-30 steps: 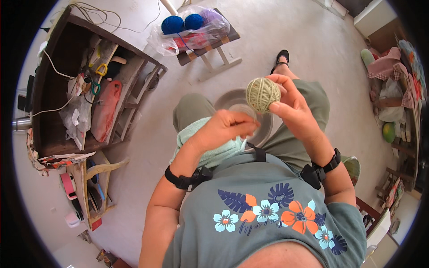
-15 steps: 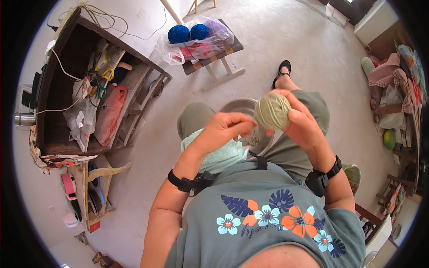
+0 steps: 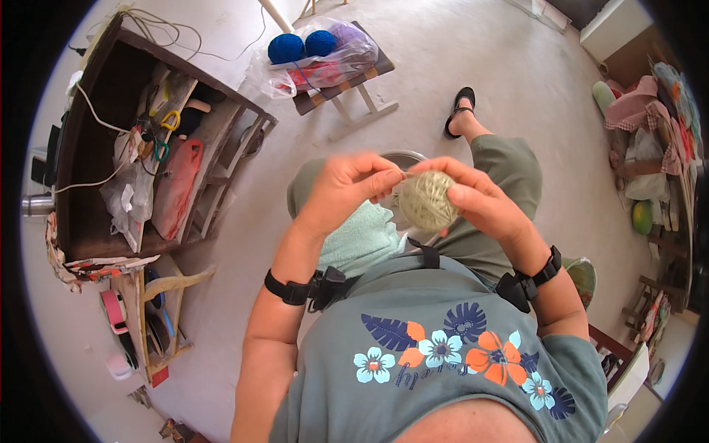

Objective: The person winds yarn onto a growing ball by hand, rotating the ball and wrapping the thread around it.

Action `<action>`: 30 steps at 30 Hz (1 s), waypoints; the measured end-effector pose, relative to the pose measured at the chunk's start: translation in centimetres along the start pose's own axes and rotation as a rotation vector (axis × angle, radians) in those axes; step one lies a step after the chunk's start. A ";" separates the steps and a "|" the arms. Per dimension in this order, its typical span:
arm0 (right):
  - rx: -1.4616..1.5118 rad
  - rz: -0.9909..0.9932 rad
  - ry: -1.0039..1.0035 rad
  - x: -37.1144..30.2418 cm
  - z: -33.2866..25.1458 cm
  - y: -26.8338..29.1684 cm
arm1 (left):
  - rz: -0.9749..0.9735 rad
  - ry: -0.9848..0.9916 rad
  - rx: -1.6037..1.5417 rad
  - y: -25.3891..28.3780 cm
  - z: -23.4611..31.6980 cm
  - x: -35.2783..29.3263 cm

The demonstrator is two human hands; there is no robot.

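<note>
A pale green ball of yarn (image 3: 427, 201) sits in my right hand (image 3: 487, 199), with the fingers curved over its top and the thumb on its side. My left hand (image 3: 347, 184) is beside the ball, thumb and index finger pinched together at its upper left, on what looks like the yarn's strand. Below both hands, a shiny metal basin (image 3: 405, 156) stands between my legs, mostly hidden by the hands and ball. Over my left thigh lies a mint green towel (image 3: 358, 240).
Ahead, a small stool (image 3: 347, 83) carries a plastic bag and two blue yarn balls (image 3: 303, 47). A dark wooden cabinet (image 3: 92, 148) with scissors (image 3: 170, 120) and bags stands at left. Cloths (image 3: 639, 103) and a green melon (image 3: 642, 217) are at right.
The yarn ball and my right hand have moved left and slightly down. My left hand has risen a little to the left, its fingertips now close against the ball. The whole view has shifted slightly.
</note>
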State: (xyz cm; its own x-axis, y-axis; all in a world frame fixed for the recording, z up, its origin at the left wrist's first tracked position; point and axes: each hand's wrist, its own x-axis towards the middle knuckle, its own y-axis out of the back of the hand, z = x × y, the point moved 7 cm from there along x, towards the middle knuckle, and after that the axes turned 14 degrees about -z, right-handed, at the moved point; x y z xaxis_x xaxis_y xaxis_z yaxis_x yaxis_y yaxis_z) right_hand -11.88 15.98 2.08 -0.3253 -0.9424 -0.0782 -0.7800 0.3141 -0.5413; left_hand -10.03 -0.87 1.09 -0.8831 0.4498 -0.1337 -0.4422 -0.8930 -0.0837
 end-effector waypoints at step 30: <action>-0.354 0.239 0.136 0.5 0.1 2.7 | -0.280 0.103 0.113 -4.2 1.0 -0.5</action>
State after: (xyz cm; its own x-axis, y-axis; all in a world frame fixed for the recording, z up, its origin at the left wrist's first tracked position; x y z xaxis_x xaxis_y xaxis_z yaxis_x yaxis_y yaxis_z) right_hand -14.11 16.32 0.55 -0.5676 -0.8222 -0.0424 -0.8016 0.5636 -0.1995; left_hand -7.86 2.64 2.53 -0.7061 0.6727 -0.2210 -0.6859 -0.7273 -0.0224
